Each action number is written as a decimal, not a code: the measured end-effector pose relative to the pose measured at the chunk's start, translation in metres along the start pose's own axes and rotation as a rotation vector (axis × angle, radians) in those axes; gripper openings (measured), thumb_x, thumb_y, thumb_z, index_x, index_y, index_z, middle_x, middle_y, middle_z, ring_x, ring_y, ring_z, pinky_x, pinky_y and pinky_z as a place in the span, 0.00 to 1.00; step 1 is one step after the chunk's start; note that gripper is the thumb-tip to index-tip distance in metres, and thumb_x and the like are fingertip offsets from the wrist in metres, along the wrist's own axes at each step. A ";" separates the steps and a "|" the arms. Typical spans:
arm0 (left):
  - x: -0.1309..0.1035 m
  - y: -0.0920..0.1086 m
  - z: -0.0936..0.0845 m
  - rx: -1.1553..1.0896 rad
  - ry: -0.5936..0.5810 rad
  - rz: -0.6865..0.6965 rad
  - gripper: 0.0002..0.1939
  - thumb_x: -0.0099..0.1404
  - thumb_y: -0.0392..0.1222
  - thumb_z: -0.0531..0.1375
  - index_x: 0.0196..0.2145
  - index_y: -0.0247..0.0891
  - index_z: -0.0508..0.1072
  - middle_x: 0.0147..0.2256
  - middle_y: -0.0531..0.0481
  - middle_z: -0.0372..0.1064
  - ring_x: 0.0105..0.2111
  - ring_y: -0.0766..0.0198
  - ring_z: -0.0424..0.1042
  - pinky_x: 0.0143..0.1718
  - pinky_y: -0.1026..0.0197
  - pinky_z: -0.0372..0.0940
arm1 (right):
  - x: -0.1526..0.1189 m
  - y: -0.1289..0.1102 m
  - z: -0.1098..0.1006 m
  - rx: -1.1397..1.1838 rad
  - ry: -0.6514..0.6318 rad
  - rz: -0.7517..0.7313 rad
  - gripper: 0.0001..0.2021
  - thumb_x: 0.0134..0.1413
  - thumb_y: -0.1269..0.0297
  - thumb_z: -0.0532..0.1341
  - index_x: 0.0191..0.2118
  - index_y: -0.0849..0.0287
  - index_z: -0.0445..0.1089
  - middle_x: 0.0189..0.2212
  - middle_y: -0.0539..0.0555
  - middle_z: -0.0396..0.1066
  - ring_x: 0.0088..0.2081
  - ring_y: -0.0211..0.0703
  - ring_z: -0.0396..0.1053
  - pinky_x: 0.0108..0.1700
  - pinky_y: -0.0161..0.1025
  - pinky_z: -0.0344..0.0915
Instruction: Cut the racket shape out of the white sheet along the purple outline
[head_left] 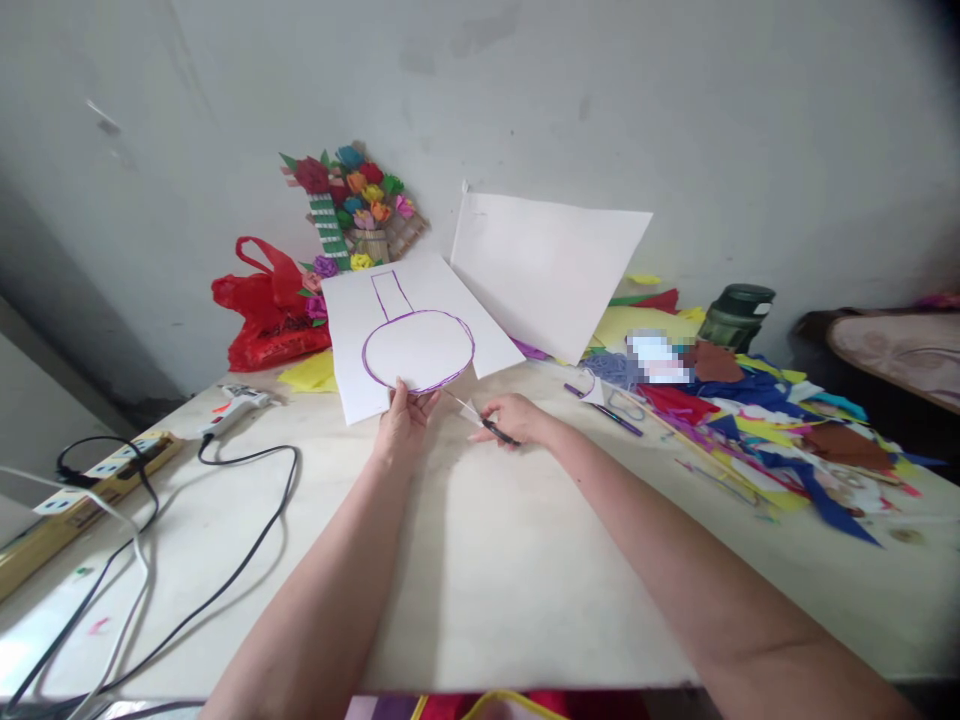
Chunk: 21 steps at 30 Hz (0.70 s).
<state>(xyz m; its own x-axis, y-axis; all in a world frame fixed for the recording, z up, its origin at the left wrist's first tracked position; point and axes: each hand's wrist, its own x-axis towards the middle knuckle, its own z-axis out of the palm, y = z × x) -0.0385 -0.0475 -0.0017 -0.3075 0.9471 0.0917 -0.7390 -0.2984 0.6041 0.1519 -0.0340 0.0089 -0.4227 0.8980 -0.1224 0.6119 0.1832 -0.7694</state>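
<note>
A white sheet (420,350) carries a purple outline of a large oval with a narrow rectangle above it. My left hand (407,420) pinches the sheet's near edge, thumb on top at the oval's lower line. In my right hand (514,420) are scissors (498,432) with dark handles, their blades pointing up and left to the sheet's near edge, beside the oval's lower right. Part of the sheet's near edge, right of my left hand, looks cut away. Behind it a second white sheet (551,265) stands tilted up.
Paper flowers (367,195) and a red plastic bag (266,310) are at the back left. Power strips (112,470) and cables lie left. Right are pens (604,408), colored scraps (787,430), a blurred-out phone (660,357) and a dark green bottle (736,316).
</note>
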 end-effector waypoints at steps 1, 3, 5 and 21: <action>0.000 0.000 0.000 -0.002 -0.010 0.003 0.04 0.63 0.39 0.53 0.33 0.38 0.67 0.29 0.53 0.73 0.29 0.66 0.73 0.37 0.58 0.69 | -0.002 -0.004 0.003 0.010 -0.044 -0.006 0.29 0.32 0.52 0.67 0.46 0.57 0.68 0.11 0.44 0.62 0.11 0.32 0.58 0.14 0.29 0.54; 0.001 0.000 0.000 -0.004 -0.024 0.008 0.05 0.63 0.39 0.53 0.33 0.38 0.67 0.28 0.53 0.73 0.29 0.66 0.73 0.37 0.58 0.69 | -0.008 -0.013 0.008 -0.022 -0.085 -0.034 0.33 0.34 0.55 0.67 0.52 0.51 0.63 0.14 0.44 0.64 0.12 0.31 0.59 0.15 0.29 0.57; 0.001 -0.001 0.000 0.001 -0.026 0.007 0.05 0.63 0.39 0.53 0.33 0.38 0.67 0.28 0.53 0.73 0.29 0.66 0.73 0.37 0.58 0.69 | -0.012 -0.023 0.010 -0.131 -0.095 -0.035 0.33 0.34 0.58 0.67 0.52 0.49 0.63 0.16 0.44 0.66 0.12 0.31 0.59 0.17 0.30 0.59; -0.004 -0.002 0.004 0.082 -0.059 -0.043 0.05 0.62 0.40 0.54 0.36 0.39 0.67 0.32 0.51 0.72 0.31 0.65 0.74 0.41 0.56 0.68 | 0.001 0.054 -0.072 0.052 0.175 0.275 0.11 0.32 0.65 0.67 0.27 0.65 0.71 0.06 0.48 0.59 0.09 0.36 0.57 0.13 0.31 0.53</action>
<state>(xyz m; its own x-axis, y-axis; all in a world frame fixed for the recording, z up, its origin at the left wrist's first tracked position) -0.0334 -0.0503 -0.0001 -0.2390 0.9649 0.1089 -0.6985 -0.2487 0.6710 0.2326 0.0057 0.0128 -0.1225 0.9669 -0.2236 0.6504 -0.0919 -0.7540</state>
